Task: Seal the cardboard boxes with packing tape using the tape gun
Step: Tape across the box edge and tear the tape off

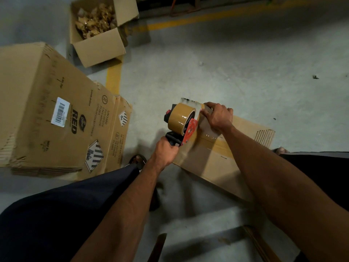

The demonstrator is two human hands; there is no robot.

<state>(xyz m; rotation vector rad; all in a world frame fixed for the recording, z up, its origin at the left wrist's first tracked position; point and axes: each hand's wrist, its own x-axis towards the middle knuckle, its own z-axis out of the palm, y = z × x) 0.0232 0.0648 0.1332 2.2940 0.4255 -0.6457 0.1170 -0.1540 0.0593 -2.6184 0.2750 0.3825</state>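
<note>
Your left hand [166, 151] curls tight round tape gun [182, 124] handle; gun sits between both hands, at box [217, 159] end. Right hand [219, 116] fingers pinch loose tape there. Tape likely thin, sticky, tears easily; cardboard stiff. Keep handle grip.

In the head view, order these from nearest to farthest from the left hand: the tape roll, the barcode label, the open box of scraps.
From the left hand, which grips the tape gun handle:
1. Tape roll, just above it.
2. Barcode label, far left on the big box.
3. Open box, top left.
</note>
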